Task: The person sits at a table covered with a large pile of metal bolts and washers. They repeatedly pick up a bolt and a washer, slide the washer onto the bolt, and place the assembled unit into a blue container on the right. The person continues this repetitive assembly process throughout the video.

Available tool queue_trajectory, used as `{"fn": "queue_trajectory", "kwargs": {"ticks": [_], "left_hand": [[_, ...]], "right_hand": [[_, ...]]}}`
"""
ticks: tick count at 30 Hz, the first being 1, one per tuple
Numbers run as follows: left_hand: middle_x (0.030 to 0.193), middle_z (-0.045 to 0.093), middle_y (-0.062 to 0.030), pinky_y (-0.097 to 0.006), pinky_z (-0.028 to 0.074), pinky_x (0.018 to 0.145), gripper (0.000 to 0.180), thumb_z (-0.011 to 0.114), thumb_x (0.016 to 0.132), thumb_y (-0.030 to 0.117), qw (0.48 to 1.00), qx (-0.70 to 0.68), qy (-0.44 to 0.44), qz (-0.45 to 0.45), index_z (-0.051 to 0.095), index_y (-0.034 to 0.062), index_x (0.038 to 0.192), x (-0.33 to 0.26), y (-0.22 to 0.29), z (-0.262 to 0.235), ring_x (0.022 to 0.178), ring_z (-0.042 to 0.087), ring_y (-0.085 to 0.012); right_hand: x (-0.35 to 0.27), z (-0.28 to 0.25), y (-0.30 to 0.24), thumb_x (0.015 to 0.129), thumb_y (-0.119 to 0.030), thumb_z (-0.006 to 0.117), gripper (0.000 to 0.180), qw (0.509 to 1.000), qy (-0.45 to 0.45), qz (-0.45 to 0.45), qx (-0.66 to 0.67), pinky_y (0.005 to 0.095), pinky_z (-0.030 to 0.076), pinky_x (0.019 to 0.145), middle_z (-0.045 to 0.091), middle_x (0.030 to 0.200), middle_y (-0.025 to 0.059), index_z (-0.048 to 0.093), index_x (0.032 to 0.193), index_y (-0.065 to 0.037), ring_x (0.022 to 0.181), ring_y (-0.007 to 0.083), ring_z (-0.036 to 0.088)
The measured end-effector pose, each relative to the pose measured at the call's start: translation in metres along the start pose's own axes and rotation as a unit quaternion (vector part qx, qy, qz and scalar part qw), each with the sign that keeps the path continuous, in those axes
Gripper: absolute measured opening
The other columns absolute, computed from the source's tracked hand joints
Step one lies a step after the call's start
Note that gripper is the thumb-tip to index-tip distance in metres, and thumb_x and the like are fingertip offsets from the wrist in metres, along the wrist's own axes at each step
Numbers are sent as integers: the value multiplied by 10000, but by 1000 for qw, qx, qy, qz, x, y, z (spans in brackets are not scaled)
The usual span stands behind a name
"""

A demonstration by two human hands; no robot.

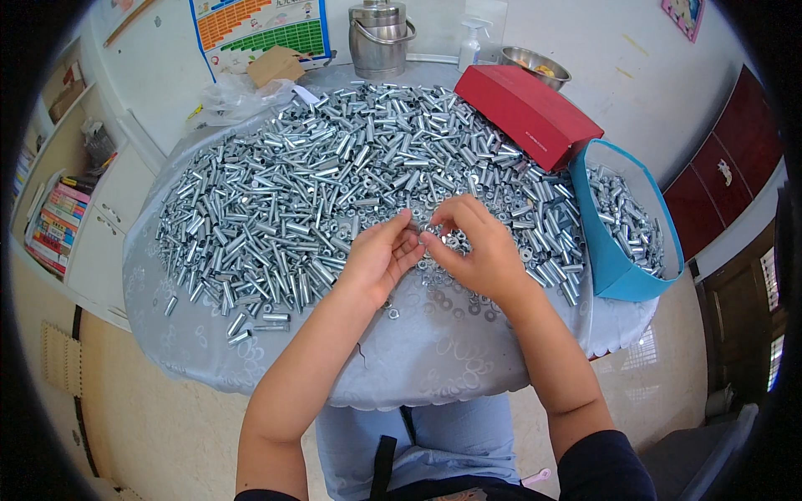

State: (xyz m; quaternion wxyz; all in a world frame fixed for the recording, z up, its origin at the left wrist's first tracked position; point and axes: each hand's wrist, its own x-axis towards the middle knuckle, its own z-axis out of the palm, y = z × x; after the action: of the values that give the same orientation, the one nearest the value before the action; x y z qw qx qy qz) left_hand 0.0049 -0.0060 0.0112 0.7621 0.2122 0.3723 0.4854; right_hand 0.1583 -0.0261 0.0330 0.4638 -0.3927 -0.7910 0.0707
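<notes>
My left hand (381, 260) is half turned up, thumb and fingers closing on something at the fingertips that I cannot make out. Facing it, my right hand (478, 255) pinches a small shiny metal fastener (428, 230) between thumb and index finger; its exact kind is too small to tell. The fingertips of both hands nearly meet around this piece. Behind them spreads a large heap of silver metal sleeves and bolts (292, 184). Beneath and beside my hands lie loose nuts and flat washers (459, 313), partly hidden by my fingers.
A blue fabric bin (622, 286) of sleeves stands at the right, beside a red box (530, 113). At the back are a metal pail (380, 50), a spray bottle (469, 48), a steel bowl (539, 65) and a plastic bag (242, 100). A silvery cloth (418, 367) covers the table.
</notes>
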Motion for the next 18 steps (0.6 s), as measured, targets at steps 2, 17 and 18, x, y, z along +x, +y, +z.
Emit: {"fn": "queue_trajectory", "kwargs": {"ticks": [2, 17, 18], "left_hand": [[708, 542, 1, -244, 516, 642, 156, 575, 861, 197, 1000, 17, -7, 11, 547, 51, 814, 0, 0, 0, 651, 536, -83], [758, 565, -56, -248, 527, 634, 232, 614, 839, 218, 986, 111, 30, 120, 495, 19, 855, -2, 0, 3, 673, 559, -106], [763, 570, -63, -249, 527, 636, 233, 615, 839, 215, 983, 122, 33, 133, 495, 16, 857, -2, 0, 3, 675, 565, -110]], "right_hand": [[0, -1, -4, 727, -147, 667, 183, 1000, -11, 25, 0, 299, 442, 514, 570, 792, 69, 546, 820, -45, 608, 214, 569], [-7, 9, 4, 867, -276, 510, 347, 946, -67, 273, 159, 304, 353, 441, 469, 492, 85, 547, 670, 8, 432, 150, 425], [-7, 11, 5, 869, -279, 507, 355, 933, -66, 298, 191, 297, 344, 441, 463, 489, 78, 547, 671, 13, 435, 135, 404]]}}
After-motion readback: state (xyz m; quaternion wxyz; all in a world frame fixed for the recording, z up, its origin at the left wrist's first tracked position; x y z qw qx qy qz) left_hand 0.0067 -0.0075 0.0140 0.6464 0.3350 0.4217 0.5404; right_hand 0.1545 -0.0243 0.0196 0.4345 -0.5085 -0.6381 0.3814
